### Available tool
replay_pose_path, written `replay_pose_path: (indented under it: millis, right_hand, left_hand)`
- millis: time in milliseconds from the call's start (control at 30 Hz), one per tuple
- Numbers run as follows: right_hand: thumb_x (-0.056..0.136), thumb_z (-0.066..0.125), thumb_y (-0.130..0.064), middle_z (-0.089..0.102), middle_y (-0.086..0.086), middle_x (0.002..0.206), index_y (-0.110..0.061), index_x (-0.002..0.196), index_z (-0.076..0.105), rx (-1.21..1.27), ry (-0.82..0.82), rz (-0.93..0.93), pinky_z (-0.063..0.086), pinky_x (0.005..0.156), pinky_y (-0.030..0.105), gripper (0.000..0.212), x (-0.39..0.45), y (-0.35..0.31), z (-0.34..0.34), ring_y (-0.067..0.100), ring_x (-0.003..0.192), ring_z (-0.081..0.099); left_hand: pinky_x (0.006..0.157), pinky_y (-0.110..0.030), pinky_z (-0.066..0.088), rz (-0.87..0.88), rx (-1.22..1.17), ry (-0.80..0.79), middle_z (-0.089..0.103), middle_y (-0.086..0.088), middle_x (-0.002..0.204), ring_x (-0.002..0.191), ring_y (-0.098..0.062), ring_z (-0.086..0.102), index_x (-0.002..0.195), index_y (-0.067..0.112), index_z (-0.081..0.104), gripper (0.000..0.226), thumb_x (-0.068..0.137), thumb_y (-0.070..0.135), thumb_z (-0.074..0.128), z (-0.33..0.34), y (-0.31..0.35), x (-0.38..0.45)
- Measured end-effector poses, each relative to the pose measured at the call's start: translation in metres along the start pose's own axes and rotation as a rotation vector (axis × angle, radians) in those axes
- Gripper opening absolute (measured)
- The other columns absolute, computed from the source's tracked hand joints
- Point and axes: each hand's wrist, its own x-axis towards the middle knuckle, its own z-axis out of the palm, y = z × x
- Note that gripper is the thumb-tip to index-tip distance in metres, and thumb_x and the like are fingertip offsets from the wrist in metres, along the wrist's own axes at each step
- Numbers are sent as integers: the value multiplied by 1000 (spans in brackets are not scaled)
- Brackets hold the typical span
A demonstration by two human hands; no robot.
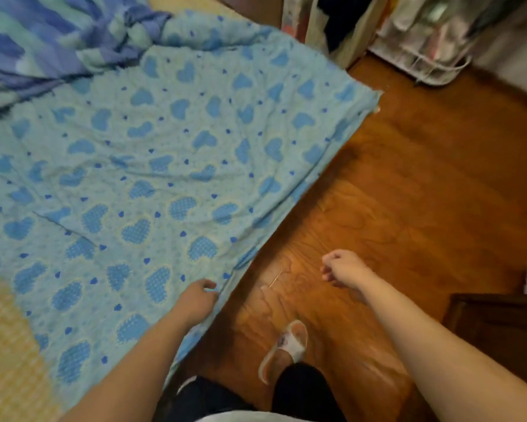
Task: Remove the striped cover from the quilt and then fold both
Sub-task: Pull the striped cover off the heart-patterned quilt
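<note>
A light blue quilt (pixel 171 166) printed with blue hearts lies spread flat over the bed, its right edge hanging over the bedside. The striped blue cover (pixel 52 47) is bunched in a heap at the far left, on the quilt's top end. My left hand (pixel 200 298) grips the quilt's near right edge, fingers curled on the fabric. Over the wooden floor to the right, my right hand (pixel 343 269) hovers with its fingers curled and nothing in it.
A woven yellow mat (pixel 9 345) shows on the bed at lower left. Wooden floor (pixel 423 184) runs along the bedside. My slippered foot (pixel 286 345) stands there. A dark cabinet (pixel 499 327) is at right, a white rack (pixel 423 53) and a shelf at the back.
</note>
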Motion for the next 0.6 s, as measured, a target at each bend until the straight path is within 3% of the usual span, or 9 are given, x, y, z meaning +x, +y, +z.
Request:
replay_pose_path:
  millis: [100, 233, 400, 500, 600]
  right_hand:
    - [97, 47, -9, 63, 6, 78, -13, 86, 58, 18, 39, -39, 40, 51, 23, 16, -4, -31, -91, 14, 55, 55]
    - [98, 45, -11, 65, 6, 78, -16, 86, 56, 87, 54, -137, 41, 51, 22, 16, 24, -92, -167, 13, 56, 56]
    - [97, 48, -15, 68, 8, 85, -15, 88, 60, 16, -52, -197, 45, 54, 23, 15, 78, -176, -224, 14, 60, 59]
    - [97, 47, -15, 67, 6, 85, -17, 88, 59, -58, -55, -175, 43, 52, 22, 16, 120, -219, -272, 14, 59, 59]
    - [98, 46, -14, 66, 6, 85, -15, 93, 60, 19, -9, -143, 43, 51, 22, 15, 156, -253, -333, 13, 58, 58]
  left_hand:
    - [61, -27, 45, 159, -66, -61, 66, -8, 82, 70, -20, 62, 112, 15, 64, 19, 94, 17, 61, 14, 115, -22]
    - [65, -27, 46, 249, -176, -132, 66, -8, 90, 73, -17, 63, 110, 18, 64, 16, 95, 16, 60, 9, 220, -17]
    - [65, -28, 45, 135, -333, -41, 65, -10, 89, 69, -20, 60, 107, 11, 63, 13, 95, 8, 57, -17, 294, 35]
    - [58, -25, 38, 74, -287, 28, 61, -12, 84, 63, -21, 56, 97, 7, 63, 8, 93, 9, 56, -29, 356, 85]
    - [59, -25, 37, 140, -224, -16, 59, -10, 86, 65, -20, 56, 94, 12, 61, 6, 93, 10, 55, -30, 456, 109]
